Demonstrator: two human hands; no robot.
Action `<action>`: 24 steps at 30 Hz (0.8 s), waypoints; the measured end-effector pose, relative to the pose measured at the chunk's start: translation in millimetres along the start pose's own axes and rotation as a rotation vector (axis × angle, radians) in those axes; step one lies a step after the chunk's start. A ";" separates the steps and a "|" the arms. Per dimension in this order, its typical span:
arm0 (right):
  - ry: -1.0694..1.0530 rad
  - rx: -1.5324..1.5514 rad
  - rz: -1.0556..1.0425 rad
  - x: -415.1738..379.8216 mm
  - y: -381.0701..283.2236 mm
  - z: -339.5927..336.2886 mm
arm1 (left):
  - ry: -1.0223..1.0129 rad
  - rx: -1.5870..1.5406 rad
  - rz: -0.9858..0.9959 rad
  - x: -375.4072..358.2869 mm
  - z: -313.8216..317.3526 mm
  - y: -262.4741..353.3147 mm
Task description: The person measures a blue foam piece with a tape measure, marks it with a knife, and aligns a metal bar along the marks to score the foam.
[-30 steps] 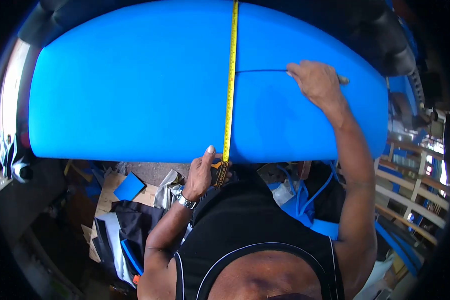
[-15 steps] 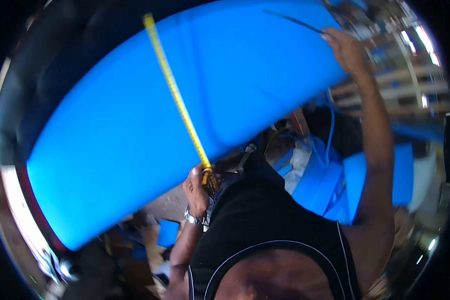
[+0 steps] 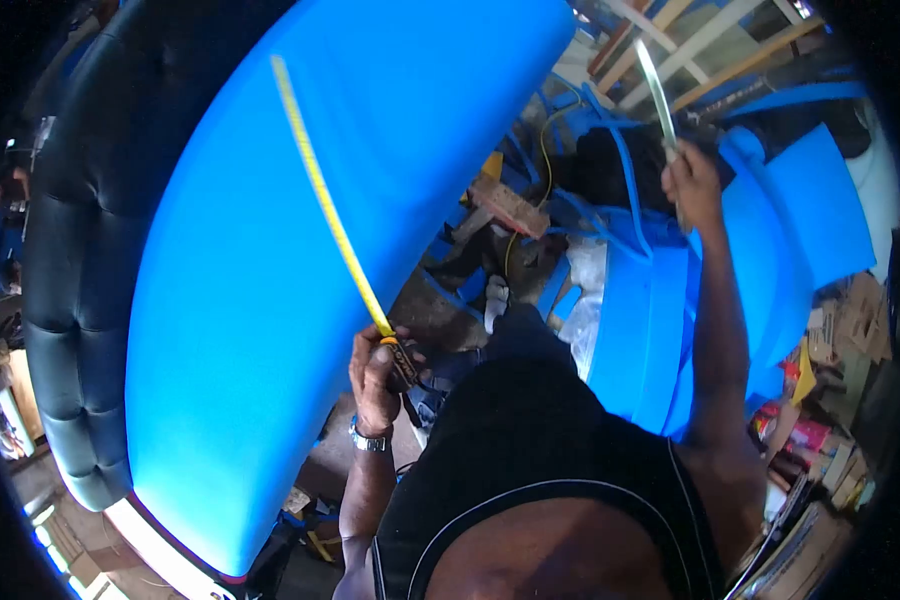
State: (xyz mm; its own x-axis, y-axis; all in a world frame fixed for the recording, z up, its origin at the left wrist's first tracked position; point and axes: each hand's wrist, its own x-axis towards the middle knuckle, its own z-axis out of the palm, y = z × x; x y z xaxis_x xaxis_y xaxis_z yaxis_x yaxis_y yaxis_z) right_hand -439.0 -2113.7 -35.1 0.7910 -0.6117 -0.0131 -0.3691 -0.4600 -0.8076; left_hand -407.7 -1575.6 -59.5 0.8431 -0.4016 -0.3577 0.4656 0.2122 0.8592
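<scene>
My left hand [image 3: 372, 382] is closed round a black and yellow tape measure [image 3: 401, 366] at the near edge of a big blue foam cushion [image 3: 230, 320]. From the case, the yellow tape [image 3: 322, 200] runs out across the foam toward its far side. Off to the right, away from the cushion, my right hand [image 3: 694, 188] grips a long-bladed knife [image 3: 655, 88], its blade pointing up and away from me. Part of the knife's handle is hidden by my fingers.
A black tufted backrest [image 3: 80, 260] borders the cushion's far side. Blue foam offcuts [image 3: 630, 340] are piled at the right. Scraps and a wooden block [image 3: 510, 205] litter the floor, with cardboard [image 3: 860, 320] at far right and a timber frame [image 3: 705, 60] behind.
My right hand has swung the knife from above the cushion out to the right. The view has turned, so the foam appears steeper. The tape measure remains extended in my left hand.
</scene>
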 end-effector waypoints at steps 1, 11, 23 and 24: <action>0.007 -0.013 0.051 -3.0 25.4 -13.3 | -0.006 0.055 -0.033 6.8 36.0 4.5; 0.123 0.007 0.145 -73.0 85.5 -45.6 | -0.120 0.109 0.092 97.7 114.9 -20.4; 0.025 0.102 0.165 8.4 94.6 -76.4 | 0.060 0.254 0.138 203.2 229.6 -65.1; 0.001 0.093 0.140 21.3 101.6 -76.3 | 0.106 0.280 0.150 202.6 228.8 -71.5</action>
State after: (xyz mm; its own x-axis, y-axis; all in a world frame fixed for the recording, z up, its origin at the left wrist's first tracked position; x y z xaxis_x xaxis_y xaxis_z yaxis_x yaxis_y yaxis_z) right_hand -496.9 -2222.6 -72.4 0.7347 -0.6661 -0.1287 -0.4288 -0.3089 -0.8489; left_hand -331.7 -1875.9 -109.7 0.9269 -0.2864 -0.2427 0.2541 0.0028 0.9672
